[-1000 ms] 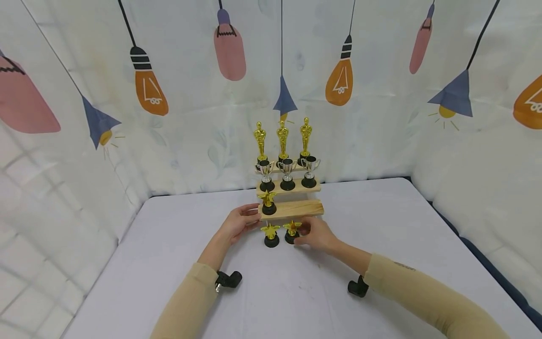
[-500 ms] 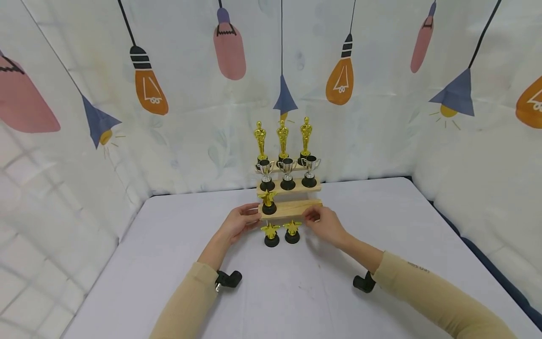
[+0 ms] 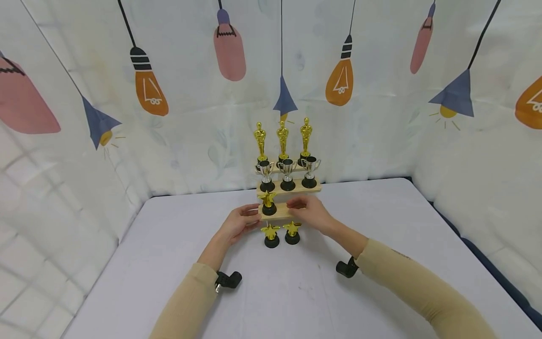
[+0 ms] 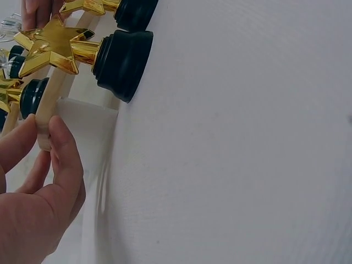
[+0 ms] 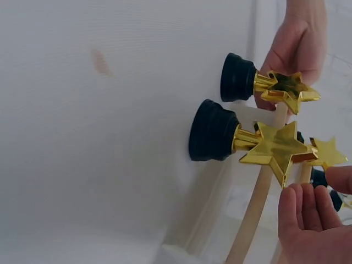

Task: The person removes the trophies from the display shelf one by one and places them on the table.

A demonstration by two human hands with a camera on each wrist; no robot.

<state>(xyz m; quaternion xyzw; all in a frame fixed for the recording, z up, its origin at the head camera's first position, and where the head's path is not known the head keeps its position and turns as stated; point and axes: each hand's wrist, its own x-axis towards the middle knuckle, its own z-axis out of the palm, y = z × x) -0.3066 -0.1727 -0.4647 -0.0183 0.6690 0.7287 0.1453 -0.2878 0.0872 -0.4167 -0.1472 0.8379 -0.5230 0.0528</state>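
My left hand (image 3: 240,222) holds the left end of the lowest wooden step (image 3: 279,212) of a tiered stand; the left wrist view shows thumb and fingers pinching the board (image 4: 48,104). On that step, at its left, stands a gold star trophy (image 3: 268,203) with a black base. Two more star trophies, left (image 3: 271,235) and right (image 3: 292,233), stand upright on the table in front. My right hand (image 3: 312,214) hovers over the step's right part, hiding it. In the right wrist view its loosely bent fingers (image 5: 308,212) hold nothing.
Behind, the middle step carries silver cups (image 3: 287,172), and the top step carries gold statuettes (image 3: 282,140). A white cloth (image 3: 305,292) covers the table. A printed curtain (image 3: 190,141) rises behind the stand.
My right hand has let go of the right front star trophy, moved to the step's right end, then left over the step. The left hand has kept its hold on the board.
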